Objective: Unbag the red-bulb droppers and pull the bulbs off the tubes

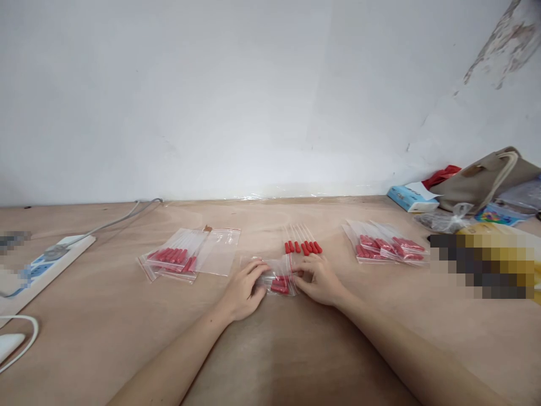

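Surface (270, 349): plywood against a white wall.
Your left hand (243, 290): grip pinches the small bag (276, 277), steadying it.
Your right hand (319, 277): grip pinches its other edge.

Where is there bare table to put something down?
Bare wood lies between the power strip and the left bag pile, and in front, either side of the forearms. The right back corner is crowded: bag pile, tote bag, blue box.
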A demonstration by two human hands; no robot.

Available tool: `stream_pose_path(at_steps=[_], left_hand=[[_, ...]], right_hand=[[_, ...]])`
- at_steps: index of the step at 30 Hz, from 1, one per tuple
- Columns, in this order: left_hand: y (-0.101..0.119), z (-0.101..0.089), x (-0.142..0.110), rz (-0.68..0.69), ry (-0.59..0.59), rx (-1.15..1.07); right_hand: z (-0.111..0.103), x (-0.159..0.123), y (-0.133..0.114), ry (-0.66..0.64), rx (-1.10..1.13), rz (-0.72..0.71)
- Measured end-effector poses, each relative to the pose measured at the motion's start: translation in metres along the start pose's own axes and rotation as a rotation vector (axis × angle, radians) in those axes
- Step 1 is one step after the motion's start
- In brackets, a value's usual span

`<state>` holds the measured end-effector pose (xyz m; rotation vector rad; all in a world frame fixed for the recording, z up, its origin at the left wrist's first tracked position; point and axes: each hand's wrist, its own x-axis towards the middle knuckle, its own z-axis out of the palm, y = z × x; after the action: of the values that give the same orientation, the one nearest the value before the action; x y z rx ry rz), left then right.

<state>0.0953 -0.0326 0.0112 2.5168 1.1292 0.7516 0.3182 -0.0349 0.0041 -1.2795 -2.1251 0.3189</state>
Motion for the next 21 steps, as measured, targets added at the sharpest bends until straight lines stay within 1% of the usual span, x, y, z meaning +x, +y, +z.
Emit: stream_pose_path(at_steps=[2, 5, 10, 13, 15, 17, 21], left_hand=[[-0.002, 0.0, 0.0, 0.003, -0.035, -0.018], [-0.003, 0.002, 0.0, 0.001, -0.041, -0.015], [-0.001, 0.003, 0.001, 0.031, -0.035, -0.027], [0.001, 0.003, 0.002, 0.042, -0.042, -0.022], [0.001, 0.003, 0.002, 0.039, -0.033, -0.02], [0.0, 0.003, 0.002, 0.033, -0.026, -0.024], [-0.001, 0.002, 0.001, 0.025, -0.029, -0.038]], right_hand=[[-0.001, 0.0, -0.001, -0.07, 0.081, -0.083], [-0.003, 0.002, -0.002, -0.153, 0.182, -0.207], [0.001, 0.005, -0.001, -0.182, 0.121, -0.315], [0.005, 0.006, 0.001, -0.149, 0.039, -0.312], [0.004, 0.006, 0.001, -0.137, 0.042, -0.3], [0.002, 0.004, 0.002, -0.157, 0.124, -0.266], [-0.007, 0.0, 0.005, -0.207, 0.29, -0.135]])
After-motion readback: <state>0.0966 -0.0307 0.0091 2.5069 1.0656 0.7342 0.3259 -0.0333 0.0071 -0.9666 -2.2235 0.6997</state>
